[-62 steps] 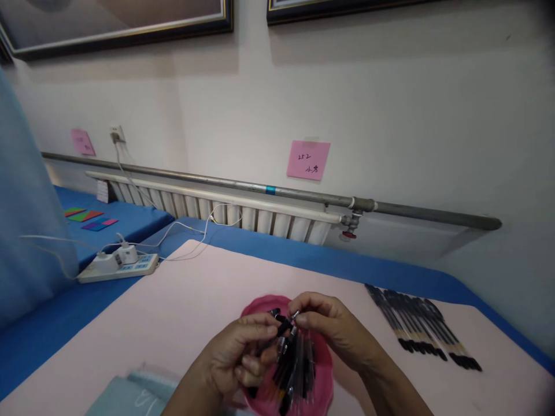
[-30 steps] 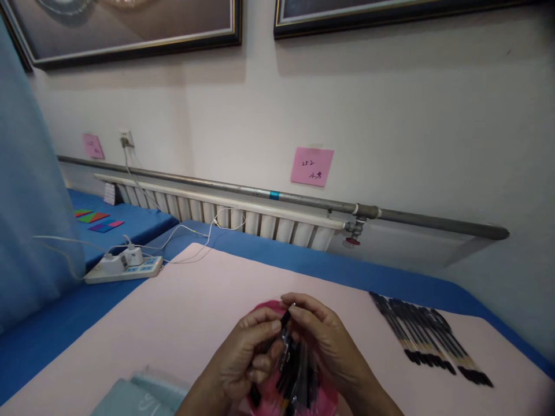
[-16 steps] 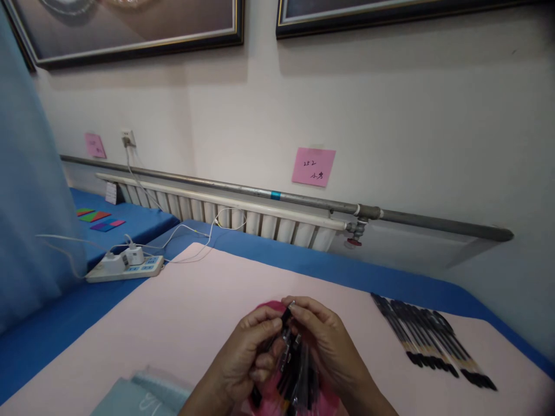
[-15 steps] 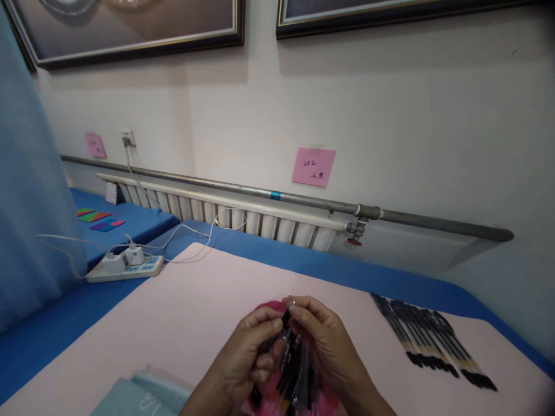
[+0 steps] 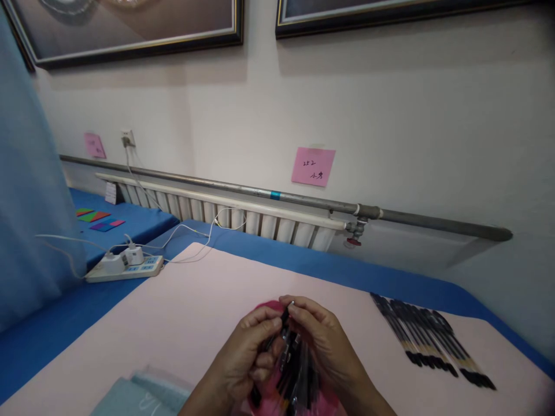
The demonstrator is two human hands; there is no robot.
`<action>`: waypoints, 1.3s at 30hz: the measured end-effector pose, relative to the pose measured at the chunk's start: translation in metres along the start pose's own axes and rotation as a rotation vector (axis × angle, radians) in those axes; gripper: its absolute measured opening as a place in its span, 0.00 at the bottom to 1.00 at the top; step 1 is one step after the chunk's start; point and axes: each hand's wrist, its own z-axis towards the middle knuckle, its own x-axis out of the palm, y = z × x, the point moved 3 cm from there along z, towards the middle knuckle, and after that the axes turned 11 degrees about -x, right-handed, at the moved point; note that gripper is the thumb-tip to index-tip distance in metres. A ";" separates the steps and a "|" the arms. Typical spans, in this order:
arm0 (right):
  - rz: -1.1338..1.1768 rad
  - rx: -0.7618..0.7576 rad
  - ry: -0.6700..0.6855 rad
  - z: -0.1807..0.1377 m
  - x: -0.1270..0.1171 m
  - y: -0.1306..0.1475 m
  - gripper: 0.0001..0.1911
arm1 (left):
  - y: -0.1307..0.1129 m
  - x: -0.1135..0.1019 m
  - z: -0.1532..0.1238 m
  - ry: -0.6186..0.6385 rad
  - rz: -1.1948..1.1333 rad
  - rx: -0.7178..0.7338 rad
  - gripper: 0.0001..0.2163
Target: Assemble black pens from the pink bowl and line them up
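Note:
Over a pink container [image 5: 271, 304], my left hand [image 5: 247, 352] is closed, thumb and finger pinching a dark pen [image 5: 285, 316]. My right hand [image 5: 327, 338] is closed too, its thumb and fingertips on the pen's upper end, where a small shiny bit shows. Most of the pen is hidden by my fingers. Below and between my hands, black and clear pen parts [image 5: 288, 370] lie in the container. To the right, a row of several pens [image 5: 427, 335] with clear barrels and black ends lies side by side on the pink sheet [image 5: 195, 323].
Folded pale-green cloth or packaging [image 5: 134, 398] lies at the front left. A white power strip [image 5: 125, 271] with plugged-in chargers and cables stands on the blue table cover [image 5: 39, 352]. Behind are a radiator [image 5: 260, 225] and a metal pipe [image 5: 303, 200] along the wall.
Almost nothing differs. Both hands keep the same grip on the pen, with only a very slight shift at the fingertips.

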 end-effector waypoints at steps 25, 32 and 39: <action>-0.028 -0.003 -0.026 -0.001 0.000 0.002 0.10 | -0.004 0.000 0.001 -0.071 0.075 0.081 0.12; -0.146 -0.055 -0.090 -0.002 -0.001 0.003 0.09 | -0.004 0.002 0.004 -0.208 0.313 0.391 0.10; -0.245 -0.026 -0.067 -0.016 0.002 0.017 0.13 | -0.030 -0.020 -0.010 -0.185 -0.020 0.427 0.14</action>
